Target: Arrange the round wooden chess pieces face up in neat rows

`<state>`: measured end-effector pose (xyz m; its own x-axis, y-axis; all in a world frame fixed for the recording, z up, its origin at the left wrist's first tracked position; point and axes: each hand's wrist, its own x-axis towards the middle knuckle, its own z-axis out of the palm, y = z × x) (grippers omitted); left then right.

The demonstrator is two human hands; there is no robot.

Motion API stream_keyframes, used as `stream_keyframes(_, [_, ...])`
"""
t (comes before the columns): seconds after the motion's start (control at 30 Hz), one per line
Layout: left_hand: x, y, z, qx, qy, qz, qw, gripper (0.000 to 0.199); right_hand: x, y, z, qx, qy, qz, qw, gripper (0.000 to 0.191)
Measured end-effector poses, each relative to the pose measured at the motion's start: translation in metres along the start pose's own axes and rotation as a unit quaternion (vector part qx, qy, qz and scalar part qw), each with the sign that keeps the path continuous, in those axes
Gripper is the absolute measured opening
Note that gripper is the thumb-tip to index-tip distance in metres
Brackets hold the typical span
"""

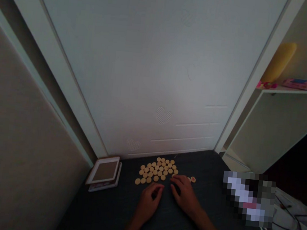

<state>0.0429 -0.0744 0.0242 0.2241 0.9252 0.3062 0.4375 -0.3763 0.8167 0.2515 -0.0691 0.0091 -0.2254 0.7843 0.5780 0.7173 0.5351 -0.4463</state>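
we see both hands low on a dark table [214,164], palms down, in dim light. left hand [147,200] lies flat with fingers loosely curled; fingertips sit just short of the near edge of the discs [157,169]. we cannot tell if it pinches anything. right hand [185,195] is spread, fingers open and resting on the table, tips near the right end of the pile; nothing visibly gripped.

the discs are a cluster of round tan pieces lying flat, packed close, mostly touching one another, at the far edge of the table against the white door [146,74]. one stray disc [193,179] with a red mark lies just right of the right hand's fingertips, apart from the main cluster. another is partly hidden by those fingers.

around it:
- box [104,173], square, pale rim, brownish top, left of the discs, near the wall [18,134]. well apart from the left hand.
- shelf [288,90] on the right, holding a yellow cushion [279,62] and a pink item [299,84]; too small to tell what.
- white cloth [293,215] with a dark cable [292,217] on it at the lower right, off the table edge.

nothing sits between the hands and the discs. the door panel right behind the pile blocks the far side.
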Motion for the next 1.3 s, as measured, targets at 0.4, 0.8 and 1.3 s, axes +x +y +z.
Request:
stream_keyframes(0.4, [0.000,-0.005,0.001,0.036,0.035,0.011,0.999,0.018,-0.007,0.005,0.016,-0.103,0.040,0.026,0.994,0.027])
stream_keyframes(0.8, [0.001,-0.001,0.000,0.040,0.024,0.011,0.999,0.018,-0.005,-0.008,0.008,-0.014,-0.026,0.008,1.000,0.025])
stream_keyframes(1.3, [0.001,0.001,0.000,0.019,0.011,0.016,1.000,0.018,0.006,-0.024,0.004,0.218,-0.035,0.116,0.968,0.017])
